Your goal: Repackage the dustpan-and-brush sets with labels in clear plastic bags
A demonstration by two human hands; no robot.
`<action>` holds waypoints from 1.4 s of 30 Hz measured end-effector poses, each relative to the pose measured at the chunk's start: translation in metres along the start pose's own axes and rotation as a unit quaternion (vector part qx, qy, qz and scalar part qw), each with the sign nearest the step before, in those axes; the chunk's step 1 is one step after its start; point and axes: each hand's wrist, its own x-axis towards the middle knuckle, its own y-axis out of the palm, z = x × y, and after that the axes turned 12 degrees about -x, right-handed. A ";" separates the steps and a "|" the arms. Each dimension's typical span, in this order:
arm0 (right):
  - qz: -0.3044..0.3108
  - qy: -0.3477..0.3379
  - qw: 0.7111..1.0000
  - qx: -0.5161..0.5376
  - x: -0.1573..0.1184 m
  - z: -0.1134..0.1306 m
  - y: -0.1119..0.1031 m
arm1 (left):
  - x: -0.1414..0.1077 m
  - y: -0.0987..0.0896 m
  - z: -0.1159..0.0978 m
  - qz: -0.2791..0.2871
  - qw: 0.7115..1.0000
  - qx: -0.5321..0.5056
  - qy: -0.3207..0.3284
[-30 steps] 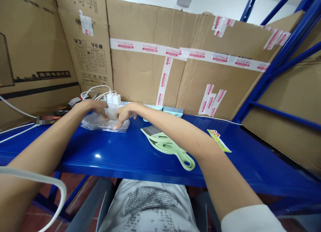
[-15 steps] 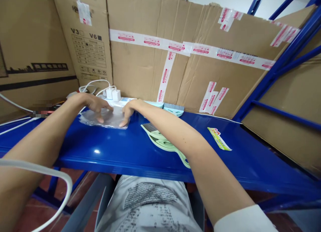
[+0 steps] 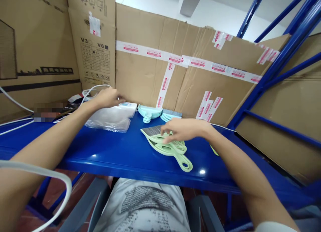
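Note:
My right hand (image 3: 182,129) hovers over the light green brush and dustpan (image 3: 173,155), fingers and thumb apart. It covers part of the brush; whether the fingertips touch it I cannot tell. Grey bristles (image 3: 151,130) point left, and the looped handle points toward me. My left hand (image 3: 110,97) is above the back of a stack of clear plastic bags (image 3: 107,120), loosely curled with fingers slightly apart and nothing visible in it. The bags lie flat, and my wrist hides some of them.
Light blue dustpans (image 3: 150,112) and a light blue brush (image 3: 172,114) stand by the cardboard wall (image 3: 140,71). A white packet (image 3: 129,106) lies behind the bags. White cables (image 3: 89,91) run at left. A blue rack post (image 3: 265,78) rises at right. My right forearm partly hides a yellow-green packet (image 3: 214,150).
My right hand has left the bags and moved right, over the green brush and dustpan. My left hand has lifted from the bags and moved toward the back. The view has shifted slightly.

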 end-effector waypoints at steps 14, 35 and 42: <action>-0.038 0.018 0.996 0.081 -0.008 -0.042 -0.023 | -0.007 0.007 -0.024 -0.073 0.996 0.050 0.010; -0.110 0.288 0.951 0.027 0.188 -0.061 -0.022 | -0.005 0.025 -0.029 -0.034 0.997 0.057 0.037; -0.119 0.296 0.946 0.051 0.185 -0.061 -0.009 | -0.007 0.045 -0.054 -0.040 0.987 -0.073 0.141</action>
